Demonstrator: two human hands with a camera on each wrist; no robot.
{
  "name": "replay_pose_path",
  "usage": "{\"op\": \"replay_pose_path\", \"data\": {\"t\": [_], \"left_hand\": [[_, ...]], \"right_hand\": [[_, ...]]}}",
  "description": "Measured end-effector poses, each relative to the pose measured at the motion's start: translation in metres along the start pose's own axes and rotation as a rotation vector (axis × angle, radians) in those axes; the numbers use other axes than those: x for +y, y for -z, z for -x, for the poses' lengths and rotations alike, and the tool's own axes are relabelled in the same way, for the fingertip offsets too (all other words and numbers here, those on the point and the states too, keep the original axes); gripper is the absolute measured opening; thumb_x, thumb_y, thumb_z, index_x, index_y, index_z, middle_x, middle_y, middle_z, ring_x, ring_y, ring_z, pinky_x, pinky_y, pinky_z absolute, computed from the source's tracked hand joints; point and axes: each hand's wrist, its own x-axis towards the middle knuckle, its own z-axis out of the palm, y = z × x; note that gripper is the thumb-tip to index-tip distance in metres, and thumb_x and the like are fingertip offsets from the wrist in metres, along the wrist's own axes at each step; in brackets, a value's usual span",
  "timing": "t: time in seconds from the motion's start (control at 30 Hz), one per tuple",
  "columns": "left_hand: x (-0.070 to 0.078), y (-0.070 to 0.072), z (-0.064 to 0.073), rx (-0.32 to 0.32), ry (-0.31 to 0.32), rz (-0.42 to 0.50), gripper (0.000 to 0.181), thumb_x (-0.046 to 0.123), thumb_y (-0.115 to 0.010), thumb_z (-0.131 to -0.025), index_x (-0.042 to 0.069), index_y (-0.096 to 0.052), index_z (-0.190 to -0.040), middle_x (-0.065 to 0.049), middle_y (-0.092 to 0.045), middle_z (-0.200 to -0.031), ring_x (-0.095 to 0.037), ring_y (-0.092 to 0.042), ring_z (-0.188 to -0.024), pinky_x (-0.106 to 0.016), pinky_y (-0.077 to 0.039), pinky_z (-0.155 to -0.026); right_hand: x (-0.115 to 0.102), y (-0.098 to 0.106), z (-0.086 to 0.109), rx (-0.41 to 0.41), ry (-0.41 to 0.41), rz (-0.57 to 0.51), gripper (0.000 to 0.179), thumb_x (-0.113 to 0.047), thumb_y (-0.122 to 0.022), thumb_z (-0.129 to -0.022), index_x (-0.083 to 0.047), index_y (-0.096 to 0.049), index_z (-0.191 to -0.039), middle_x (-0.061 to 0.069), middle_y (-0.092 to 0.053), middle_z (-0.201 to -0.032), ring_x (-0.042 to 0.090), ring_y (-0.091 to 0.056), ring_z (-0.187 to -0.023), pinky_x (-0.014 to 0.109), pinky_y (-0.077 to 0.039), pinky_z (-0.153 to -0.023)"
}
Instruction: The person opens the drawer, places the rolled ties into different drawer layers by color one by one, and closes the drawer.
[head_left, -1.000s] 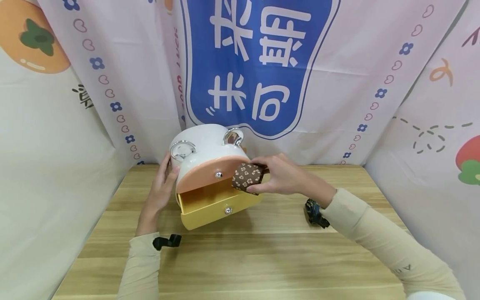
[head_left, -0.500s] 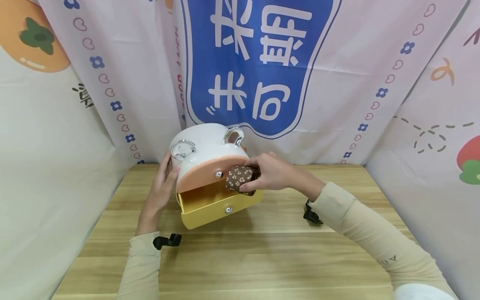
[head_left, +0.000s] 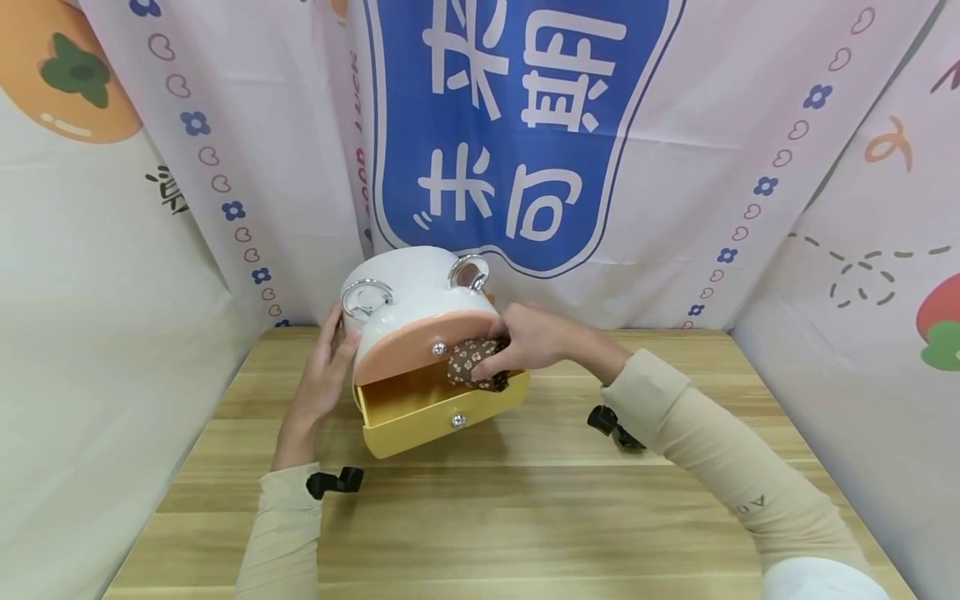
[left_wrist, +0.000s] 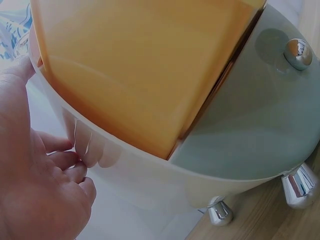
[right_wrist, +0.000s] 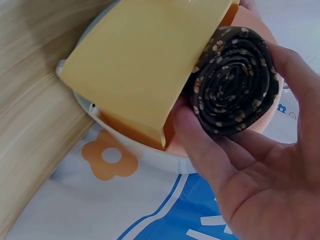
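A roll of dark brown floral cloth (head_left: 467,362) is gripped between the thumb and fingers of my right hand (head_left: 538,338). It hangs over the right part of the pulled-out yellow drawer (head_left: 416,431); its spiral end shows in the right wrist view as a wound roll (right_wrist: 232,82). The drawer belongs to a rounded white cabinet (head_left: 412,279) with silver ear-shaped loops on top and a peach upper drawer (head_left: 405,348), which is closed. My left hand (head_left: 324,379) rests against the cabinet's left side, its fingers (left_wrist: 62,159) touching the white shell.
In the left wrist view, a grey-green lower drawer front (left_wrist: 245,115) with a silver knob and silver feet (left_wrist: 220,212) show. The wooden table (head_left: 480,533) lies under everything. A printed cloth backdrop (head_left: 300,167) rises right behind the cabinet.
My right hand has moved left and slightly down with the cloth roll, from the drawer's right end to over its opening. My left hand and the cabinet stay in place.
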Motion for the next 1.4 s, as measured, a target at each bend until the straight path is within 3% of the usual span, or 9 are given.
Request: {"op": "replay_pose_path", "data": {"t": [0.2, 0.37, 0.6, 0.7, 0.87, 0.97, 1.13, 1.23, 1.4], "left_hand": [[0.000, -0.001, 0.001, 0.002, 0.000, 0.007, 0.073, 0.031, -0.048, -0.112, 0.019, -0.009, -0.172, -0.001, -0.002, -0.179, -0.023, -0.003, -0.167, -0.046, -0.006, -0.138], [-0.001, -0.002, 0.001, -0.003, 0.001, 0.005, 0.072, 0.031, -0.048, -0.112, 0.020, -0.009, -0.172, -0.001, -0.001, -0.180, -0.023, -0.003, -0.167, -0.046, -0.006, -0.138], [-0.001, -0.002, 0.002, 0.000, -0.001, 0.008, 0.072, 0.030, -0.048, -0.112, 0.020, -0.010, -0.172, -0.001, -0.003, -0.179, -0.024, -0.004, -0.167, -0.047, -0.007, -0.138], [-0.001, -0.001, 0.003, 0.002, 0.006, 0.003, 0.072, 0.031, -0.048, -0.112, 0.021, -0.010, -0.172, -0.001, -0.003, -0.180, -0.025, -0.004, -0.167, -0.047, -0.007, -0.138], [-0.002, 0.000, 0.004, 0.001, 0.017, -0.002, 0.073, 0.032, -0.048, -0.112, 0.020, -0.008, -0.172, -0.002, -0.001, -0.180, -0.025, -0.003, -0.167, -0.046, -0.006, -0.138], [-0.003, 0.000, 0.003, 0.003, 0.017, 0.005, 0.073, 0.032, -0.048, -0.112, 0.020, -0.008, -0.172, -0.001, -0.001, -0.180, -0.024, -0.003, -0.167, -0.045, -0.006, -0.138], [-0.002, 0.000, 0.003, 0.001, 0.026, -0.004, 0.074, 0.033, -0.048, -0.112, 0.020, -0.007, -0.172, -0.001, -0.001, -0.180, -0.023, -0.003, -0.167, -0.041, -0.006, -0.138], [-0.001, 0.000, 0.003, -0.002, 0.027, -0.011, 0.074, 0.034, -0.048, -0.112, 0.020, -0.006, -0.172, -0.001, 0.000, -0.180, -0.023, -0.002, -0.167, -0.041, -0.006, -0.138], [-0.002, 0.001, 0.001, 0.000, 0.009, -0.011, 0.074, 0.033, -0.048, -0.112, 0.020, -0.007, -0.172, -0.002, 0.000, -0.180, -0.025, -0.002, -0.167, -0.043, -0.006, -0.138]], "right_hand": [[-0.004, 0.001, -0.005, -0.060, -0.070, -0.069, 0.042, -0.051, -0.084, -0.085, -0.013, -0.073, -0.071, -0.008, -0.060, -0.059, 0.007, -0.049, -0.055, 0.022, -0.040, -0.054], [-0.005, -0.005, -0.009, -0.086, -0.159, -0.147, 0.044, -0.052, -0.085, -0.085, -0.010, -0.077, -0.075, 0.000, -0.070, -0.066, 0.013, -0.062, -0.059, 0.024, -0.052, -0.057], [-0.007, -0.017, -0.014, -0.052, -0.201, -0.224, 0.047, -0.053, -0.083, -0.085, -0.014, -0.066, -0.066, -0.009, -0.053, -0.055, 0.011, -0.058, -0.056, 0.023, -0.050, -0.054], [-0.008, -0.022, -0.015, -0.028, -0.195, -0.251, 0.041, -0.051, -0.084, -0.085, -0.014, -0.068, -0.078, -0.009, -0.049, -0.056, 0.011, -0.054, -0.056, 0.023, -0.046, -0.054], [-0.013, -0.033, -0.018, 0.056, -0.183, -0.227, 0.045, -0.051, -0.085, -0.083, -0.016, -0.069, -0.107, -0.007, -0.061, -0.073, 0.013, -0.057, -0.078, 0.026, -0.045, -0.065], [-0.016, -0.041, -0.021, 0.108, -0.180, -0.168, 0.037, -0.052, -0.085, -0.083, -0.018, -0.070, -0.091, -0.008, -0.062, -0.070, 0.012, -0.057, -0.077, 0.026, -0.046, -0.068], [-0.019, -0.055, -0.025, 0.152, -0.181, -0.119, 0.052, -0.047, -0.084, -0.085, -0.021, -0.048, -0.058, -0.010, -0.039, -0.052, 0.010, -0.044, -0.053, 0.024, -0.037, -0.054], [-0.021, -0.064, -0.025, 0.188, -0.188, -0.124, 0.055, -0.045, -0.085, -0.085, -0.021, -0.044, -0.057, -0.010, -0.034, -0.051, 0.010, -0.040, -0.051, 0.025, -0.034, -0.051], [-0.027, -0.072, -0.026, 0.258, -0.215, -0.111, 0.047, -0.045, -0.088, -0.083, -0.017, -0.056, -0.064, -0.008, -0.040, -0.054, 0.012, -0.047, -0.058, 0.026, -0.041, -0.055]]}}
